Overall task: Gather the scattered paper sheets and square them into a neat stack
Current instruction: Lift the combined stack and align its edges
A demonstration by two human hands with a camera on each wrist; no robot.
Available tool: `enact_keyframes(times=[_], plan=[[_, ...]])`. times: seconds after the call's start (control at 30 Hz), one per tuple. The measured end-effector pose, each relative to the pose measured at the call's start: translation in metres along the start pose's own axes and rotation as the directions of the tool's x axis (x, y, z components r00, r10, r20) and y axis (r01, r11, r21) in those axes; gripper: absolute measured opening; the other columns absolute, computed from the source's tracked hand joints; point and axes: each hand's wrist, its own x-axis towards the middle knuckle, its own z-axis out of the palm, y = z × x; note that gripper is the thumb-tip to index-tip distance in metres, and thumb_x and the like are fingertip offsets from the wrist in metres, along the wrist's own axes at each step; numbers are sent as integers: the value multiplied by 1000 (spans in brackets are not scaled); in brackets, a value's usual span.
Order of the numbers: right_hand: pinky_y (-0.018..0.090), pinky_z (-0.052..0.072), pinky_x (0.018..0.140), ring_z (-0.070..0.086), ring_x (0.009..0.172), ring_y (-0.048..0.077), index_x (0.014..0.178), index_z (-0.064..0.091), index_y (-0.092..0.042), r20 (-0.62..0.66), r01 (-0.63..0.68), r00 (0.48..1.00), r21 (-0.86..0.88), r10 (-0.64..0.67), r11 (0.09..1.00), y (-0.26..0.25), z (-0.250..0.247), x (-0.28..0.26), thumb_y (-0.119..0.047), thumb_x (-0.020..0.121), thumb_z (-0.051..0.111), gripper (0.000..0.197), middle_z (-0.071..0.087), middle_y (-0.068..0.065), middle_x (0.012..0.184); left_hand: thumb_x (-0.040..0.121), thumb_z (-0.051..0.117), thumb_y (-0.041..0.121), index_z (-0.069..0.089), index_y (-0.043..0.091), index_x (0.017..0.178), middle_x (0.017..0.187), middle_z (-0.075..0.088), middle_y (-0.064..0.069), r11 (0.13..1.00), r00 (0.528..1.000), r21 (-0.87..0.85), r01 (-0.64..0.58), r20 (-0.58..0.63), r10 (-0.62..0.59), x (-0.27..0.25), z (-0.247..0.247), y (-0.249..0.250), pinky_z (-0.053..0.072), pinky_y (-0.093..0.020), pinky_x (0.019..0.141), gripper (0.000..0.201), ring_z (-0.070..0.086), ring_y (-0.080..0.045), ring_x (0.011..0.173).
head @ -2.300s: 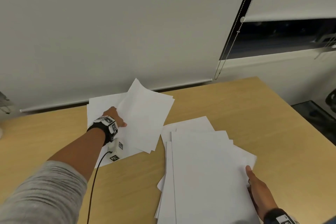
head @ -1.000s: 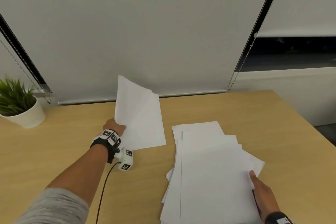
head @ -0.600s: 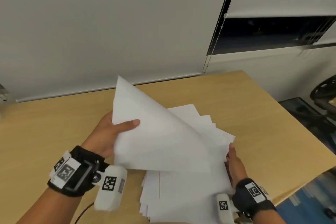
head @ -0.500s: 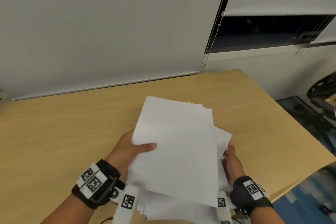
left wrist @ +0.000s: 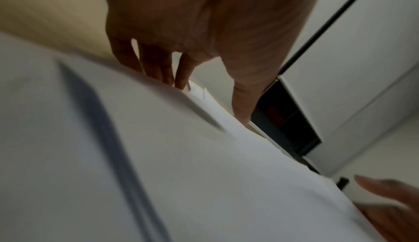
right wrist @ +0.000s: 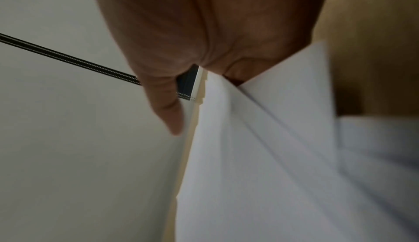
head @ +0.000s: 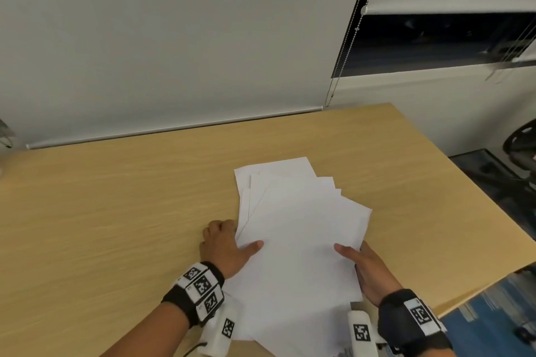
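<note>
A loose, fanned pile of white paper sheets lies on the wooden table, its edges uneven at the far end. My left hand holds the pile's left edge, thumb on top and fingers tucked under. My right hand holds the right edge the same way, thumb on the top sheet. In the left wrist view the fingers reach behind the sheets. In the right wrist view the sheets run in between thumb and palm.
The table's right edge runs close past my right hand, with floor and a dark chair base beyond. A roller blind's bottom rail lines the back edge. A bead chain hangs at the window.
My left hand carried the far sheets over and laid them on the near pile. The pile now lies flat, with both hands at its side edges.
</note>
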Motion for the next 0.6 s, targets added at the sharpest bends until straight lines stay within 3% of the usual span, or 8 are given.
enact_keyframes(times=[0.1,0.2,0.27,0.33,0.43,0.5,0.57,0.6], plan=[[38,55,72,64,103,33,128,47,-9,-80,-39,996,-44,35,998,4,5,10,-7,69,78,67,66,15,117,75,59,70,32,8,144,142,41,-10,999,996,40,-31,80,28,3,5,13,36,-33,108,96,41,-25,130],[41,55,70,63,98,38,124,48,-2,-183,-43,982,-13,40,999,2,9,17,6,70,70,59,64,24,115,78,62,64,39,7,139,139,49,-6,998,984,-64,19,178,-7,3,1,15,40,-28,99,87,48,-23,128],[48,55,80,63,97,41,120,56,5,-133,-100,986,37,104,994,1,9,16,12,72,64,49,64,30,115,75,67,61,49,7,132,127,57,-1,970,969,-218,108,243,-53,5,0,3,44,-26,95,80,55,-21,119],[54,51,88,62,101,46,114,60,10,-63,-173,982,37,175,984,3,10,14,16,70,62,45,63,34,115,69,69,64,51,8,130,130,58,0,938,961,-310,155,269,-70,2,-2,-10,46,-31,99,84,56,-18,115],[55,52,86,63,100,47,115,60,8,-7,-147,989,-18,147,989,13,21,12,17,60,65,56,66,31,110,79,69,52,50,10,124,123,55,4,964,983,-255,80,182,-33,-9,-5,-24,43,-26,94,65,54,-16,109],[48,56,77,68,93,42,114,61,2,40,-82,996,-10,82,997,14,36,9,19,67,61,50,71,24,105,79,69,52,52,13,107,107,54,-1,985,999,-174,4,50,4,-15,-13,-31,44,-26,82,51,56,-21,104],[42,59,71,71,91,35,112,63,-5,110,-13,994,37,8,999,11,52,6,14,66,64,50,74,18,103,73,74,53,47,17,87,93,51,1,959,999,-284,26,-34,-37,-16,-25,-43,43,-25,69,47,56,-20,88],[41,59,72,71,93,34,113,62,-6,148,16,989,76,-27,997,8,60,5,11,63,67,53,73,17,105,70,77,52,49,17,90,95,55,2,900,996,-433,60,-29,-80,-14,-32,-51,48,-26,71,49,58,-18,87]])
